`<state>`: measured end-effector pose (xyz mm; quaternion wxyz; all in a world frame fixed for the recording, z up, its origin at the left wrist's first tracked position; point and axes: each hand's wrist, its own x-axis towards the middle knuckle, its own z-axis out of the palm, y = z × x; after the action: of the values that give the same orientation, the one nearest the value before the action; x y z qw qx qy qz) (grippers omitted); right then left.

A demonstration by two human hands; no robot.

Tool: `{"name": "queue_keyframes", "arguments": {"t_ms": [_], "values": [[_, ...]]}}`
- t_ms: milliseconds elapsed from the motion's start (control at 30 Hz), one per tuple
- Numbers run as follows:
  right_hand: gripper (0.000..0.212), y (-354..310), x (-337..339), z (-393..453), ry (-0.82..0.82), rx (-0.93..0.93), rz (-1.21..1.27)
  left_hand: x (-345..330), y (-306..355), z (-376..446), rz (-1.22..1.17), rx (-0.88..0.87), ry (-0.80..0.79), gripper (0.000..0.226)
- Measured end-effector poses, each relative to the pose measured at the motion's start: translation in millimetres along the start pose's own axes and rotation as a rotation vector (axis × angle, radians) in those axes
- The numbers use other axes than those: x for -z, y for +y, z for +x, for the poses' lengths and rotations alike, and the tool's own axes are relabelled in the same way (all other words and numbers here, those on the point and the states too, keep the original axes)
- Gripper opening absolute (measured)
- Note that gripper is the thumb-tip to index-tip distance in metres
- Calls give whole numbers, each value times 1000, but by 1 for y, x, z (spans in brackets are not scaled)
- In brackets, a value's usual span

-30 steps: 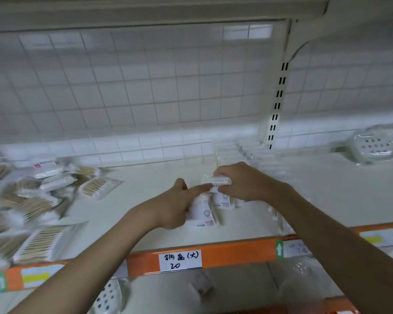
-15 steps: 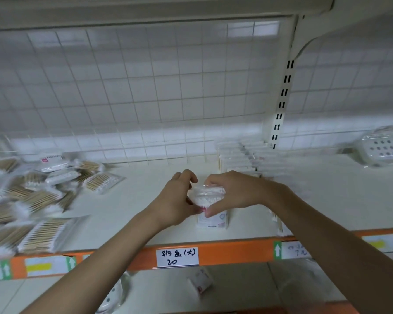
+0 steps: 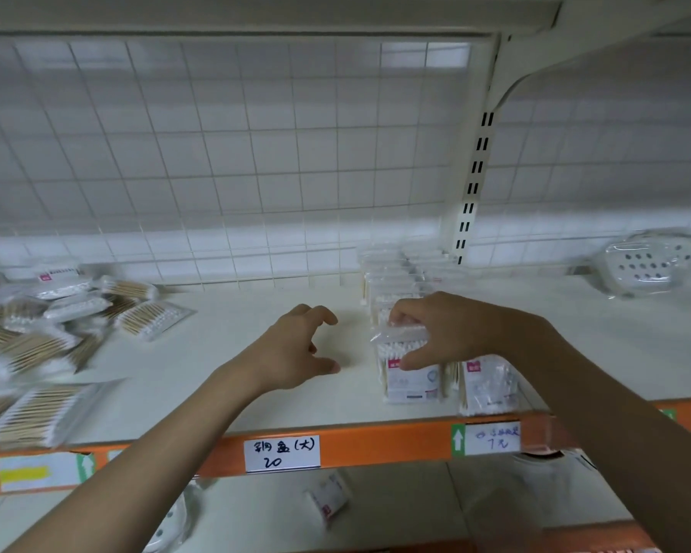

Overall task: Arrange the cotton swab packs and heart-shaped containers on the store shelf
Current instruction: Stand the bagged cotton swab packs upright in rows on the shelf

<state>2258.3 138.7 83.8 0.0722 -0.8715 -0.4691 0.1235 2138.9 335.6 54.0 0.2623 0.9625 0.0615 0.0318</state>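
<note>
My right hand (image 3: 447, 333) grips the top of an upright cotton swab pack (image 3: 409, 369) standing at the front of a row of packs (image 3: 395, 277) on the white shelf (image 3: 256, 393). A second upright pack (image 3: 487, 383) stands just to its right. My left hand (image 3: 296, 353) hovers over the bare shelf left of the held pack, fingers loosely curled, holding nothing. A loose heap of swab packs (image 3: 48, 337) lies at the shelf's left end. A clear heart-shaped container (image 3: 651, 263) rests at the far right.
An orange price rail (image 3: 376, 445) with a handwritten label (image 3: 282, 453) runs along the shelf front. A wire grid back panel (image 3: 216, 173) and a slotted upright (image 3: 475, 173) stand behind. On the lower shelf lie a small pack (image 3: 328, 498) and a white container (image 3: 172, 524).
Both hands held the pack together before. My left hand has let go and drawn left, while my right hand has carried the pack right and stood it at the front of the row.
</note>
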Motion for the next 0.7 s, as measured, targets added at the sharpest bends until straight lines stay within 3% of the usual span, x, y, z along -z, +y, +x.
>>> {"name": "queue_keyframes", "arguments": {"t_ms": [433, 567, 700], "values": [[60, 12, -5, -2, 138, 55, -318, -8, 4, 14, 94, -6, -35, 53], [71, 5, 1, 1, 153, 59, -330, -3, 0, 14, 104, 10, -28, 53], [66, -15, 8, 13, 204, 122, -301, 8, -8, 10, 120, 44, -13, 53]]}}
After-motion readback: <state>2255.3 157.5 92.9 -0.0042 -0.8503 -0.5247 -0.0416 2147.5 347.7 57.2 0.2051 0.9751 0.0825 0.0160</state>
